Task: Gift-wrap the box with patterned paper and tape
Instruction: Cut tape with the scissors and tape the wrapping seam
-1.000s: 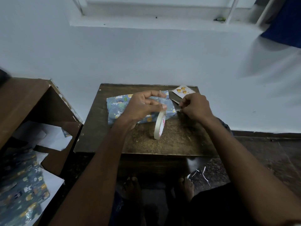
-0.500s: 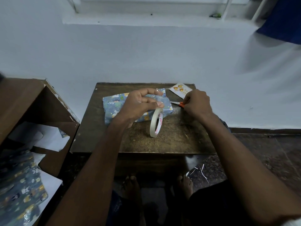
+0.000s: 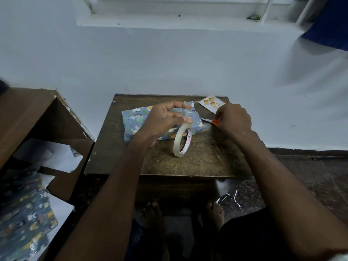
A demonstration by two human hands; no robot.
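A box wrapped in blue animal-patterned paper (image 3: 137, 119) lies on the small brown table (image 3: 207, 159). My left hand (image 3: 165, 121) hovers over the box and pinches the top of a clear tape roll (image 3: 182, 140), which hangs upright with a strip of tape stretched up to my forefinger. Right of the box, my right hand (image 3: 233, 119) grips the orange handles of scissors (image 3: 212, 121); their blades point left toward the box.
A small card with gold balls (image 3: 211, 102) lies at the table's back right. A brown cardboard box (image 3: 37, 119) with white paper stands at the left, with spare patterned paper (image 3: 24, 223) below it. My bare feet (image 3: 154, 213) are under the table.
My right hand has closed round the orange scissors and shifted slightly right. My left hand keeps the tape roll hanging over the box's front edge.
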